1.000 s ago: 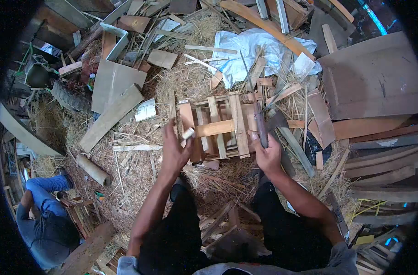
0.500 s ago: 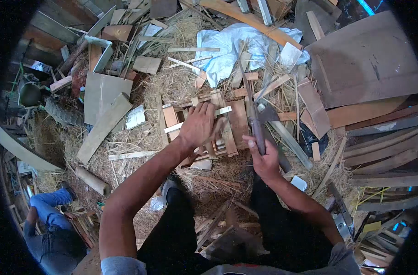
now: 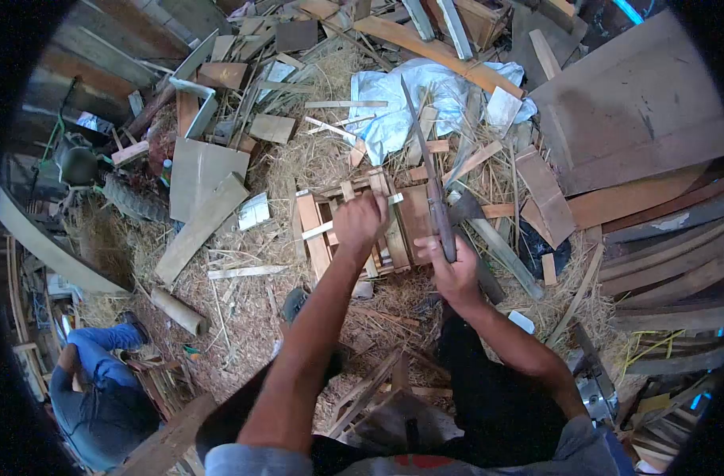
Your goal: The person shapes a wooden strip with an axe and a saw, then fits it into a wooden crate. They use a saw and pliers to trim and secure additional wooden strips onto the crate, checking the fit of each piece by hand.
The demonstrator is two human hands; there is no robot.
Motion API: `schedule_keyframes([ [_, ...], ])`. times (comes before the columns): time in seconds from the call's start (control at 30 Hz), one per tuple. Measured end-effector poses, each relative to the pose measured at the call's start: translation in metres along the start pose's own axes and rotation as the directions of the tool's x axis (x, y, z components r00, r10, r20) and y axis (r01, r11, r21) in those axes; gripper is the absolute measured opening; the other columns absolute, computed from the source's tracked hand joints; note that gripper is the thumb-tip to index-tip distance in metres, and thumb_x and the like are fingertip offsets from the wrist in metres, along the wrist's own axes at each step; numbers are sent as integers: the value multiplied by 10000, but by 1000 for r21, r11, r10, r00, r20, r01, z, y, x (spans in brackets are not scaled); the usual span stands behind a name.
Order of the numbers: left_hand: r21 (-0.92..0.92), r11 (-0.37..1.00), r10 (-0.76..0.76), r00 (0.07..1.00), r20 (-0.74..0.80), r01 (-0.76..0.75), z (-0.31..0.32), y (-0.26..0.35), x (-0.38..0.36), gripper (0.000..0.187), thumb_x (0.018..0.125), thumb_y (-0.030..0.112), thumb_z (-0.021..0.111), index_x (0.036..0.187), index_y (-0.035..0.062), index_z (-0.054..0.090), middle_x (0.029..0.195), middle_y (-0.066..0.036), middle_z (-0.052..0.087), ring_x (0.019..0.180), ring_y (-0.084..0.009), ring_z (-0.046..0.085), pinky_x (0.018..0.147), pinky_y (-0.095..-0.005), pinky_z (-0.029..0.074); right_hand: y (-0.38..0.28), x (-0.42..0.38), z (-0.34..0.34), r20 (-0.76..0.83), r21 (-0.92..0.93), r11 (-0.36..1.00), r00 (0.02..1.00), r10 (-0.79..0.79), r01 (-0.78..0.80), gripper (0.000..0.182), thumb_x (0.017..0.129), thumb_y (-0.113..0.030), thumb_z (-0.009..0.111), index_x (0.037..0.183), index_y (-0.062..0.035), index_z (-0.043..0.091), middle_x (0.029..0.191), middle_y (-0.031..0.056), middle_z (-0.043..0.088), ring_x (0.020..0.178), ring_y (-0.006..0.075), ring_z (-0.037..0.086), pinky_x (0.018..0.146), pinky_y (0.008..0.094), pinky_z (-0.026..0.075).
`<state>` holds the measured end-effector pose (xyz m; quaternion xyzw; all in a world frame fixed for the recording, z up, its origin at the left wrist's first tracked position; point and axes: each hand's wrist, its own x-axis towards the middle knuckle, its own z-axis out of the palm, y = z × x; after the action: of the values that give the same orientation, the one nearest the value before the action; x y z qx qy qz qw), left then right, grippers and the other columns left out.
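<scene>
A small slatted wooden crate [image 3: 315, 238] sits on the straw-covered ground in front of me. Across its top lies a thin pale strip [image 3: 317, 231]. My left hand [image 3: 360, 220] is over the crate with its fingers curled down on the strip and the slats; the fingertips are partly hidden. To the crate's right, my right hand [image 3: 455, 268] is wrapped round the dark handle of a long-bladed tool [image 3: 422, 143], whose blade points up and away from me. A flat brown board [image 3: 414, 214] is between the crate and the tool.
A white sheet [image 3: 386, 103] and scattered wood offcuts lie beyond the crate. At the right are a large brown panel [image 3: 632, 103] and stacked curved boards [image 3: 664, 262]. Another person [image 3: 104, 397] sits at the lower left, near a wheel [image 3: 132, 198].
The view has shifted, so most surroundings appear farther right. My left hand's fingers are more curled over the crate. My right hand still holds the tool, whose blade now points more clearly away.
</scene>
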<state>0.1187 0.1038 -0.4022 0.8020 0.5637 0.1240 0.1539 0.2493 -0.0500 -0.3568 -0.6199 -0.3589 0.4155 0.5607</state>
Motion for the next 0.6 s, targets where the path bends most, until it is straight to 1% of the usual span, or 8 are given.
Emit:
schedule_keyframes([
  [0.17, -30, 999, -21, 998, -51, 19, 8, -5, -5, 421, 956, 353, 430, 755, 58, 654, 691, -220, 668, 628, -373, 674, 570, -497, 532, -60, 19, -18, 33, -102, 993, 998, 61, -57, 337, 990, -313, 612, 834, -15, 599, 611, -6, 545, 566, 66, 534, 553, 246, 477],
  [0.2, -35, 999, -20, 998, -63, 18, 6, -2, -6, 418, 961, 343, 425, 765, 54, 656, 690, -203, 677, 628, -382, 673, 581, -490, 539, -73, 29, -24, 50, -226, 973, 998, 50, -37, 368, 985, -370, 611, 832, -37, 578, 615, -30, 524, 538, 51, 503, 490, 243, 416],
  [0.23, -35, 998, -45, 999, 3, 45, 3, 2, -2, 455, 963, 362, 407, 774, 49, 679, 732, -211, 688, 676, -380, 685, 631, -485, 545, -92, 36, -26, 94, -122, 989, 991, 95, -83, 375, 984, -400, 604, 834, -57, 572, 608, -56, 494, 517, 41, 462, 460, 249, 360],
  [0.3, -12, 995, -96, 985, 146, 98, -2, 0, 2, 534, 967, 399, 371, 793, 39, 725, 816, -228, 708, 771, -375, 710, 730, -475, 558, -120, 52, -22, 130, -152, 988, 991, 33, -13, 355, 993, -387, 592, 836, -69, 579, 607, -66, 477, 517, 36, 435, 464, 243, 351],
  [0.33, -27, 995, -95, 984, 153, 100, 8, -7, 7, 537, 977, 427, 368, 818, 50, 715, 854, -223, 712, 795, -380, 706, 747, -492, 554, -147, 52, -19, 166, -204, 977, 982, 90, -55, 333, 994, -372, 594, 855, -70, 593, 608, -74, 454, 525, 32, 421, 474, 237, 354],
  [0.43, -77, 962, -231, 932, 279, 261, -3, 0, 16, 589, 993, 495, 334, 915, 64, 727, 978, -224, 716, 883, -363, 710, 798, -519, 543, -188, 51, 2, 175, -64, 988, 973, 152, -143, 334, 992, -381, 594, 859, -74, 597, 621, -78, 437, 531, 32, 409, 482, 229, 356],
  [0.53, -37, 970, -218, 931, 294, 239, -12, 6, 11, 629, 985, 527, 339, 936, 50, 745, 997, -209, 720, 976, -344, 696, 983, -528, 446, -206, 26, 16, 135, -182, 961, 962, 236, -210, 310, 1001, -374, 579, 856, -104, 531, 647, -68, 436, 552, 47, 418, 507, 223, 362],
  [0.6, -31, 984, -158, 942, 295, 175, -15, 7, 5, 627, 985, 534, 341, 963, 51, 740, 998, -202, 722, 982, -334, 695, 999, -546, 420, -206, 3, 25, 101, -199, 953, 963, 251, -228, 319, 996, -394, 585, 858, -118, 504, 654, -58, 448, 562, 58, 439, 522, 216, 365],
])
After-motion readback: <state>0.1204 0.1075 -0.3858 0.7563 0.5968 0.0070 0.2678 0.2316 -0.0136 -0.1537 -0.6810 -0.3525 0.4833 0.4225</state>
